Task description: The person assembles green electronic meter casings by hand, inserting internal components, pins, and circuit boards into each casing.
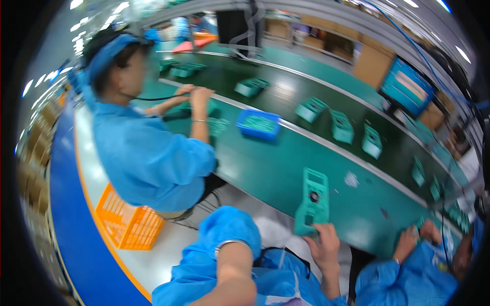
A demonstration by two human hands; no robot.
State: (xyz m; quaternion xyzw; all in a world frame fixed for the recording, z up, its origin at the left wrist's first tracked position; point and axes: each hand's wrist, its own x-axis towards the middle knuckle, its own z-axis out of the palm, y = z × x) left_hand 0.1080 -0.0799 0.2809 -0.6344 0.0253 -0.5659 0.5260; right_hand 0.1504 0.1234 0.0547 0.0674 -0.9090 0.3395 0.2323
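A green plastic housing (313,196), long with a rectangular opening at its far end and a dark round part in its middle, lies at the near edge of the bench in front of me. My right hand (326,247) has its near end, fingers on the corner and thumb beside the lower edge. My left arm is raised close to the camera, a band around the wrist, and my left hand (232,290) runs out of the lower edge with its fingers hidden. A small pile of clear or white bits (351,179) sits right of the housing.
Several green housings stand along a dark conveyor (286,92) behind the bench. A blue bin (259,124) holds small green parts. One co-worker (148,148) works at left, another (408,275) at right. An orange crate (127,219) stands on the floor; a monitor (408,86) is at back right.
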